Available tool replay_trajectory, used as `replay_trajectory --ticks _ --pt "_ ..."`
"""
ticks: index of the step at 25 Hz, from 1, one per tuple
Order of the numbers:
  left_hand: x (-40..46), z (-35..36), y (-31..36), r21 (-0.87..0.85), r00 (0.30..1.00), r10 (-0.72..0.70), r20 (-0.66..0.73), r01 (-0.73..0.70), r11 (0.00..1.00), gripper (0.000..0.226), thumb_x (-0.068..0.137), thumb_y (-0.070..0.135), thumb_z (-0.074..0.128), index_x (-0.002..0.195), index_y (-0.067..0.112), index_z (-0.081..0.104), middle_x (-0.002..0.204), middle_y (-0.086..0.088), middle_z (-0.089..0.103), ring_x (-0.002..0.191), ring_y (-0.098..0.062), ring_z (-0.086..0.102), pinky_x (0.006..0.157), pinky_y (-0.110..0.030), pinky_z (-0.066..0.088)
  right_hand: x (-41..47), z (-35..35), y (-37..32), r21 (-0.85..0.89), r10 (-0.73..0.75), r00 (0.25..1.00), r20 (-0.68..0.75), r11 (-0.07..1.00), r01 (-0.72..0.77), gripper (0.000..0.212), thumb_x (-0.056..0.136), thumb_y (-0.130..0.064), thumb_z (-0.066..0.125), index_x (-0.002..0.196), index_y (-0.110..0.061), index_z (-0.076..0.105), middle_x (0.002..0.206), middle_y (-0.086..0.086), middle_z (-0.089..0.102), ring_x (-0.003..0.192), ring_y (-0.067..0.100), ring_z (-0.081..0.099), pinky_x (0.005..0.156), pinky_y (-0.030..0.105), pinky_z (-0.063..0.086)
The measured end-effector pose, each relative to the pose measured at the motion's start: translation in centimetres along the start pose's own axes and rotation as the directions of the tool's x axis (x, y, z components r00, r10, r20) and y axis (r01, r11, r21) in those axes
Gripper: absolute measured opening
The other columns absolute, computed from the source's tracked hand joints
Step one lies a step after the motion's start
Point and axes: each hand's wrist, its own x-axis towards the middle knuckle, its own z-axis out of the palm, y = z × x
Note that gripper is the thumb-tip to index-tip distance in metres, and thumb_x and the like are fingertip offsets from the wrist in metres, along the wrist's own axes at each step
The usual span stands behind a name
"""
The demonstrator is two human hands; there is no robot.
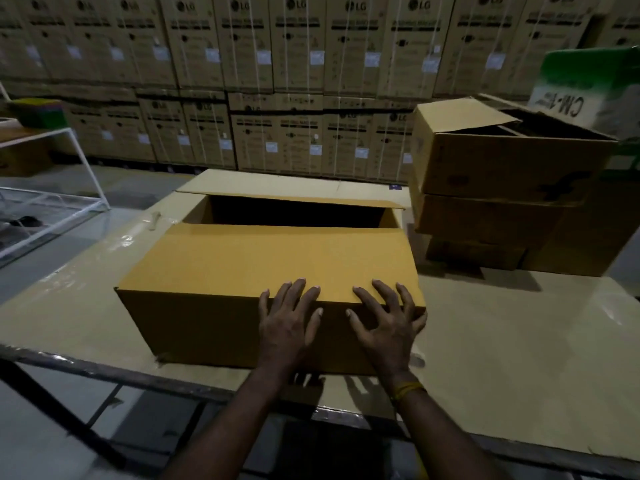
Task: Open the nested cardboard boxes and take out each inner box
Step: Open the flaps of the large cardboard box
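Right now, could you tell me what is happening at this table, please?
A person is working on a big cardboard box on the table. Both the left hand and the right hand lie spread on the near top flap at its front edge. The far flap is already folded back, leaving a dark gap; whatever is inside cannot be seen. A stack of other boxes stands to the right.
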Motion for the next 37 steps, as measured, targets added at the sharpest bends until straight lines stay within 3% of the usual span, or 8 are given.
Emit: replay_trajectory --ticks 10,16,19,22,25,27,31,37 --pt "7.5 -0.1 -12.4 -0.01 1.0 -0.024 -0.014 0.024 1.0 0.036 0.1 0.042 0.042 0.122 0.028 0.067 0.131 -0.001 0.06 0.123 -0.022 0.055 0.101 -0.046 0.04 5.4 11.0 -7.4 -0.011 0.01 1.0 0.003 1.0 -0.01 0.054 0.083 -0.071 0.051 0.135 -0.062 0.042 0.153 -0.021 0.032 0.15 0.014 0.016 0.109 0.067 0.008" --pt "11.6 -0.2 -19.1 -0.006 0.978 -0.175 0.117 0.177 0.984 0.04 0.104 0.04 0.039 0.14 0.03 0.052 0.152 0.0 0.042 0.145 -0.017 0.03 0.121 -0.043 0.014 8.6 16.0 -13.2 0.022 -0.003 0.997 0.082 1.0 0.001 0.05 0.085 -0.072 0.049 0.133 -0.058 0.046 0.15 -0.018 0.038 0.147 0.02 0.025 0.107 0.067 0.014" --pt "12.0 -0.4 -22.1 0.001 0.975 -0.187 0.118 0.189 0.982 0.041 0.104 0.041 0.04 0.142 0.032 0.051 0.154 0.002 0.04 0.146 -0.016 0.029 0.12 -0.041 0.013 9.4 17.4 -15.7 0.033 0.003 0.996 0.088 0.999 -0.006 0.047 0.085 -0.069 0.05 0.13 -0.056 0.05 0.146 -0.017 0.043 0.145 0.022 0.029 0.107 0.067 0.015" --pt "13.2 -0.6 -25.0 -0.017 0.978 -0.178 0.106 0.181 0.983 0.039 0.102 0.045 0.043 0.138 0.034 0.054 0.151 0.004 0.044 0.144 -0.015 0.033 0.119 -0.043 0.018 10.1 18.1 -18.3 0.015 0.008 0.997 0.08 1.0 -0.009 0.044 0.087 -0.066 0.047 0.128 -0.053 0.055 0.143 -0.014 0.049 0.145 0.027 0.031 0.108 0.072 0.009" --pt "15.6 -0.9 -28.5 -0.011 0.96 -0.176 0.218 0.182 0.983 0.046 0.101 0.052 0.037 0.145 0.039 0.043 0.159 0.007 0.031 0.149 -0.014 0.02 0.12 -0.044 0.008 11.5 18.6 -22.8 -0.114 0.088 0.988 0.124 0.991 -0.074 0.049 0.09 -0.063 0.04 0.131 -0.045 0.059 0.144 -0.002 0.053 0.149 0.041 0.022 0.11 0.074 -0.002" --pt "17.4 -0.9 -31.2 0.024 0.947 -0.151 0.284 0.15 0.988 0.052 0.1 0.056 0.031 0.15 0.04 0.032 0.164 0.005 0.018 0.151 -0.017 0.01 0.121 -0.047 0.003 13.3 19.2 -26.8 -0.189 0.186 0.963 0.196 0.97 -0.149 0.057 0.094 -0.062 0.03 0.144 -0.04 0.049 0.155 0.008 0.042 0.15 0.047 0.009 0.113 0.071 -0.007" --pt "19.9 -0.5 -35.6 0.025 0.923 -0.047 0.382 0.04 0.999 0.063 0.099 0.062 0.02 0.156 0.041 0.002 0.166 -0.001 -0.011 0.152 -0.024 -0.007 0.12 -0.05 -0.002 17.1 22.2 -32.1 -0.282 0.229 0.888 0.4 0.952 -0.118 0.065 0.1 -0.063 0.01 0.157 -0.038 -0.011 0.166 0.012 -0.016 0.15 0.042 -0.019 0.114 0.068 -0.01" --pt "24.7 -0.1 -40.9 -0.03 0.95 0.034 0.311 -0.026 0.999 0.07 0.1 0.06 0.021 0.154 0.036 -0.016 0.159 -0.004 -0.033 0.149 -0.025 -0.021 0.119 -0.054 0.0 23.3 25.9 -35.1 -0.207 0.13 0.878 0.461 0.978 -0.036 0.067 0.104 -0.058 0.015 0.155 -0.035 -0.022 0.161 0.007 -0.032 0.15 0.033 -0.024 0.118 0.066 -0.006"
